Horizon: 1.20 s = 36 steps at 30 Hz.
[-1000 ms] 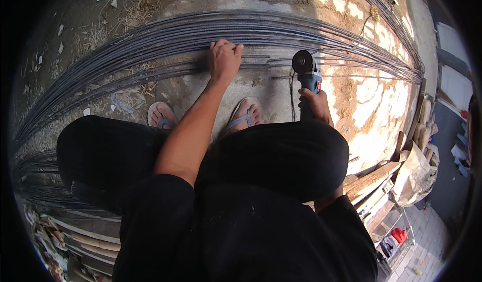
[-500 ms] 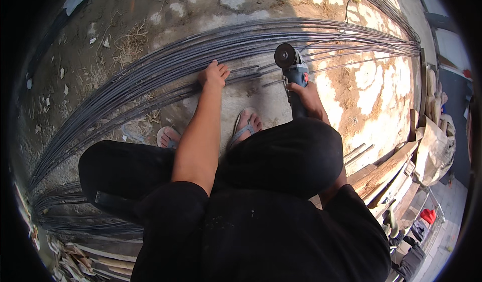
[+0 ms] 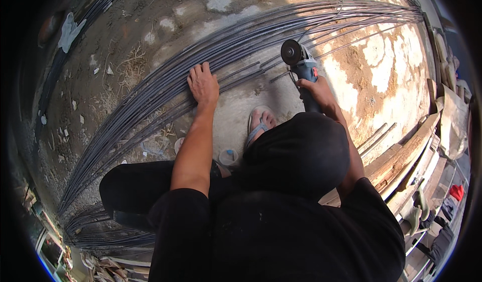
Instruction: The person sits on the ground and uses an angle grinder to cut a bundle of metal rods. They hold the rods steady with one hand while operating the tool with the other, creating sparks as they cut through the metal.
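My left hand [image 3: 204, 85] lies on a long bundle of dark steel rods [image 3: 165, 76], knuckles up and fingers slightly spread across them. It seems to rest on the rods rather than close round one. To the right, my right hand [image 3: 319, 93] is wrapped round the body of an angle grinder [image 3: 306, 72]. The grinder's dark disc [image 3: 291, 52] points away from me, just short of the bundle. Cut rod ends [image 3: 259, 63] lie between my left hand and the grinder. I cannot tell whether the disc is spinning.
My sandalled foot [image 3: 261, 124] is close to the rods, with a small round pale thing [image 3: 228, 157] beside it. Timber planks [image 3: 396, 176] are stacked at right, near two short rods [image 3: 374, 140]. More rods [image 3: 108, 234] lie at lower left; a white plastic bag [image 3: 70, 32] lies far left.
My left hand has shifted left and spread over the bundle. The grinder sits slightly further right in the picture, still in my right hand. The view has shifted, and my left leg has moved.
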Available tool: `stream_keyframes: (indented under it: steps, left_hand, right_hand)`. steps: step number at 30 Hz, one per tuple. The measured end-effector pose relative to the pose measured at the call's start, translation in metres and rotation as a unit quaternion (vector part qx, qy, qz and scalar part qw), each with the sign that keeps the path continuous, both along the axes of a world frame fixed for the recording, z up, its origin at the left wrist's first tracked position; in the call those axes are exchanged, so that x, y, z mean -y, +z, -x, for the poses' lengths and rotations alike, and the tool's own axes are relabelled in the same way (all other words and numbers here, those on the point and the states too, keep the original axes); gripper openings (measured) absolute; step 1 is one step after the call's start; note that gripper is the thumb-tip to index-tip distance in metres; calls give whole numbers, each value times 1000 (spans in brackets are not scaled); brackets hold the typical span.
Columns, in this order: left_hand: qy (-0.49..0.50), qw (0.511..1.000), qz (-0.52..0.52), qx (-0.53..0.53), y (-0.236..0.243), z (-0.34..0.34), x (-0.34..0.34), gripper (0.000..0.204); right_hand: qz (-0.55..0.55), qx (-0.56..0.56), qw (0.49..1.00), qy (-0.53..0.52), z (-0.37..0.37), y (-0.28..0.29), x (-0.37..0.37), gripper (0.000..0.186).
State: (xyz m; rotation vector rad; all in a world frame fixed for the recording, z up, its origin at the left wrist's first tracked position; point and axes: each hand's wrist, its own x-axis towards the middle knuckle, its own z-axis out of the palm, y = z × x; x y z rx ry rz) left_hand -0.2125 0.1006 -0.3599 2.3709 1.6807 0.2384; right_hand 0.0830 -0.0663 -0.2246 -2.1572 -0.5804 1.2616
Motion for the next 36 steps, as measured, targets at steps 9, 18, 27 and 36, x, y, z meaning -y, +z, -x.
stream_keyframes:
  steps: [9,18,27,36]
  left_hand:
    - [-79,997,-2,-13,-6,-1,14,36]
    - [-20,999,-32,20,-8,-17,51,59]
    - [-17,997,-66,19,-15,-15,28,54]
    - [-37,999,-8,4,-2,-14,-5,37]
  right_hand:
    - [-22,-19,1000,-6,0,-17,4,38]
    - [8,-26,1000,1,-6,-24,6,40]
    - [-16,-40,999,2,-12,-22,3,37]
    - [12,-37,999,8,-12,-30,5,35]
